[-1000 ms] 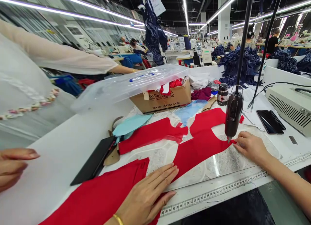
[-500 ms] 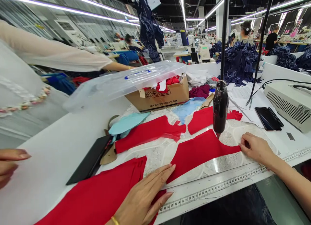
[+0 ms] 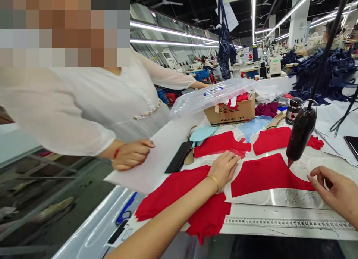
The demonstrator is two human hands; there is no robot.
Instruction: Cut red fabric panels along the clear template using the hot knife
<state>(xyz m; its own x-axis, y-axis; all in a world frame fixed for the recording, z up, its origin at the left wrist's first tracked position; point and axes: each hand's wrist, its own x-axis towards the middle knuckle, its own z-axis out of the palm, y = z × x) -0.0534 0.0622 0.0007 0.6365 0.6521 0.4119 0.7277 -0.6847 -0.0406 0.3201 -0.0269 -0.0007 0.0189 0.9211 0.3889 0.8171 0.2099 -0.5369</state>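
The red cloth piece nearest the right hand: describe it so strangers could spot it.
Find the white table and the measuring tape along its front. Just beyond it, the red cloth piece lies flat, its narrow end near the person's right hand. Unlike its red neighbours, it has the dark hanging tool pointing down at its curved edge.

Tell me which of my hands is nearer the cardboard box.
Left: your left hand is in front of the cardboard box; your right hand is farther off rightward.

Around cloth [image 3: 263, 177] on surface [image 3: 251, 212]: left hand [image 3: 224, 168] at nine o'clock, right hand [image 3: 337, 193] at three, box [image 3: 233, 116] at eleven, jar [image 3: 293, 110] at one, tape measure [image 3: 288, 222] at six.
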